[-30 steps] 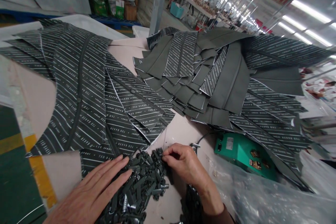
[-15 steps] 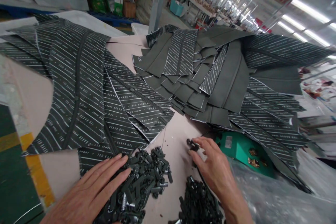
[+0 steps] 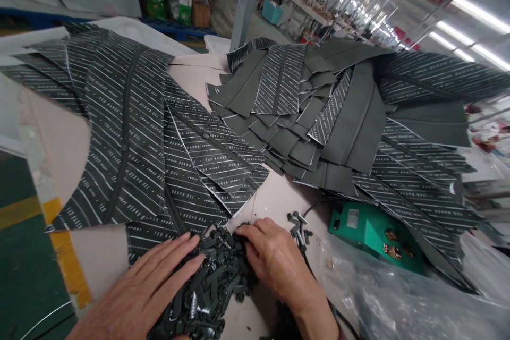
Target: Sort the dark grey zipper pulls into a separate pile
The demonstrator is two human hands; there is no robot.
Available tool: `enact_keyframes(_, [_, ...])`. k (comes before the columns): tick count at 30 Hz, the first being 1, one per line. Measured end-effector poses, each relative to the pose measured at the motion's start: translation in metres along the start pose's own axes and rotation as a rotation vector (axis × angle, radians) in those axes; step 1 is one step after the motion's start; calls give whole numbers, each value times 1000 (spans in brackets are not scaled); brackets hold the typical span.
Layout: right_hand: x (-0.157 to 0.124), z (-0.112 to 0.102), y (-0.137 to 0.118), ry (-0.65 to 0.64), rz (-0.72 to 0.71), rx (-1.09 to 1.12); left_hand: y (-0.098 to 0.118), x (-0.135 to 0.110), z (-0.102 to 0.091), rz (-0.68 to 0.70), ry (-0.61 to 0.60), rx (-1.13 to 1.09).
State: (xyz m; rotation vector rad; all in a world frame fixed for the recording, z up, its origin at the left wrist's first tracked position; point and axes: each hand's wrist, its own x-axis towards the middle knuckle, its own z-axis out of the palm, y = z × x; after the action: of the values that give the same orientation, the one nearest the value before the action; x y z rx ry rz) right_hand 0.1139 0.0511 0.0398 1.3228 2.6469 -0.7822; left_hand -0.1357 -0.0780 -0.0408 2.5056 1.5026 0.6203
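A heap of small black zipper sliders (image 3: 211, 281), with long pull tabs and some silvery parts, lies at the front of the table. My left hand (image 3: 147, 276) rests flat along its left side, fingers stretched out. At the heap's right edge, my right hand (image 3: 274, 260) has its fingers bent and closed on some sliders; how many is hidden by the hand. A few loose sliders (image 3: 298, 228) lie apart, just right of that hand. Beneath my right forearm, a second dark pile (image 3: 285, 321) is mostly covered.
Dark printed fabric panels with zippers (image 3: 131, 133) spread over the left side. More panels (image 3: 338, 133) are stacked at the back right. A green box (image 3: 370, 236) with gold-coloured metal pieces and clear plastic (image 3: 398, 297) lie on the right. A grey post (image 3: 247, 5) stands behind.
My right hand has moved left, from beside the green box to the slider heap. The sliders it held now lie loose on the table. My left hand stays on the heap.
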Motion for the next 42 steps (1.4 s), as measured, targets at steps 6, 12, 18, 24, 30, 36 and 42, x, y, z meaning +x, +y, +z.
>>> enact_keyframes(6, [-2,16,13,210,67,405,1,0,-1,-3,10,5])
enact_keyframes(12, [-17,12,19,321,282,742,3,-1,-2,-5,-5,33])
enact_keyframes(18, [-40,-4,50,446,418,662,2,-1,1,-11,4,37])
enact_keyframes(24, [-40,-11,52,504,310,229,2,-1,0,-19,-14,14])
enact_keyframes(30, [-17,4,12,158,201,201,1,0,0,-14,-7,16])
enact_keyframes(36, [-1,6,5,88,228,129,4,0,-2,-23,-25,23])
enact_keyframes(42, [10,3,5,47,173,38,3,0,-2,-24,-19,16])
